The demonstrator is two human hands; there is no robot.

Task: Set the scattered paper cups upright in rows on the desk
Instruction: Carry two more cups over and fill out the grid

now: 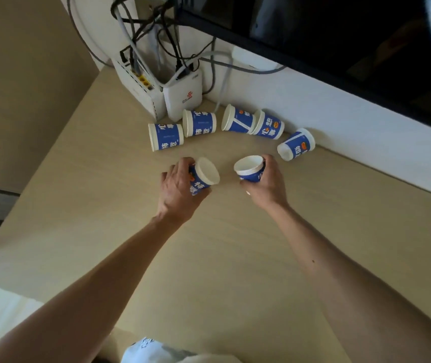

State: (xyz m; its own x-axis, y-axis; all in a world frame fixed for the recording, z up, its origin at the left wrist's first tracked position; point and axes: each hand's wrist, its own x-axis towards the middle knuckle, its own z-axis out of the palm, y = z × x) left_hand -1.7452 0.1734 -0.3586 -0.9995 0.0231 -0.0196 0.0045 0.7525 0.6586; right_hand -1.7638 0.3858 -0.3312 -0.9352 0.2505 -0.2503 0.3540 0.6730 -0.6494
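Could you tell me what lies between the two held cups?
In the head view, only bare desk lies between the left-hand cup and the right-hand cup.

L hand (177, 187) grips cup (205, 173), R hand (269, 185) 2nd cup (249, 166), arms fwd

Seven paper cups (166, 136), two hands (176, 188), two white router boxes (183, 99), one dark screen (340, 48)

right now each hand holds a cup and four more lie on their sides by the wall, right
Not four: the head view shows five cups lying on their sides by the wall. The left hand and the right hand each hold a cup.
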